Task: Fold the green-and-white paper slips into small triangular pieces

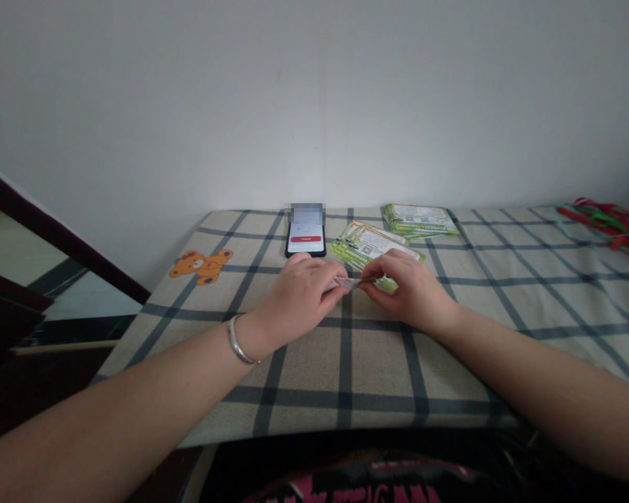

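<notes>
The paper (349, 283) was just above the cloth (314, 356), or maybe touching it; that was hard to tell. The left hand (310, 288) pinched one side and the right hand (407, 288) pinched the other. It looked like a folding step, and the next move seemed to call for a firm hold on both sides. Just past it lay some cards (385, 244), with a phone (306, 246) to their left and a pile (422, 220) farther back.

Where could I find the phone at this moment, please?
In the head view, the phone lies near the far edge of the checked tablecloth, just beyond the left hand and left of the nearer spread of cards.
</notes>
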Demonstrator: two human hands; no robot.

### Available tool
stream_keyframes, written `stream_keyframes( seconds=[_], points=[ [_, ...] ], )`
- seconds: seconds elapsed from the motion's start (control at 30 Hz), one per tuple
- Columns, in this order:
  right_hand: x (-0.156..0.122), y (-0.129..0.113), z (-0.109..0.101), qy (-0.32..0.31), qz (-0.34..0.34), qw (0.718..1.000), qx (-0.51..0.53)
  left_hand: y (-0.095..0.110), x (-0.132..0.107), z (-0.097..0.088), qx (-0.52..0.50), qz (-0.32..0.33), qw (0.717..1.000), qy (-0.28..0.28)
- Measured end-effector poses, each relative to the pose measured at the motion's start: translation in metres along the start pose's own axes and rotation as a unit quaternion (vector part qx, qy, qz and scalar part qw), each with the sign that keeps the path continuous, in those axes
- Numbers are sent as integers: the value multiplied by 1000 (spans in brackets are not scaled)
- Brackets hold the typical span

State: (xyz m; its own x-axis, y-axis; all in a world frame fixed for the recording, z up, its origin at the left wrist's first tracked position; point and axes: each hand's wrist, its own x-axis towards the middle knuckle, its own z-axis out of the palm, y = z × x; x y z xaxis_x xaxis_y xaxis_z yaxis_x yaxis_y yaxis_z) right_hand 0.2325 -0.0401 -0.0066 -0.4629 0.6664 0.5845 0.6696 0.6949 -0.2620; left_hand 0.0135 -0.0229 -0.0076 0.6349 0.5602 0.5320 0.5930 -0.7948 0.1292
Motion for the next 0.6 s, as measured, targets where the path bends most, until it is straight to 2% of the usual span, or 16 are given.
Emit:
stream_keyframes(
  seconds=[0.2,0.33,0.6],
  points=[
    [-1,0,-1,37,18,999,13,0,-1,-1,1,20,999,30],
    [0,1,-2,44,2,999,11,0,-2,0,12,41,998,41],
    [0,1,-2,45,-29,999,11,2,0,-4,1,42,999,5]
  ],
)
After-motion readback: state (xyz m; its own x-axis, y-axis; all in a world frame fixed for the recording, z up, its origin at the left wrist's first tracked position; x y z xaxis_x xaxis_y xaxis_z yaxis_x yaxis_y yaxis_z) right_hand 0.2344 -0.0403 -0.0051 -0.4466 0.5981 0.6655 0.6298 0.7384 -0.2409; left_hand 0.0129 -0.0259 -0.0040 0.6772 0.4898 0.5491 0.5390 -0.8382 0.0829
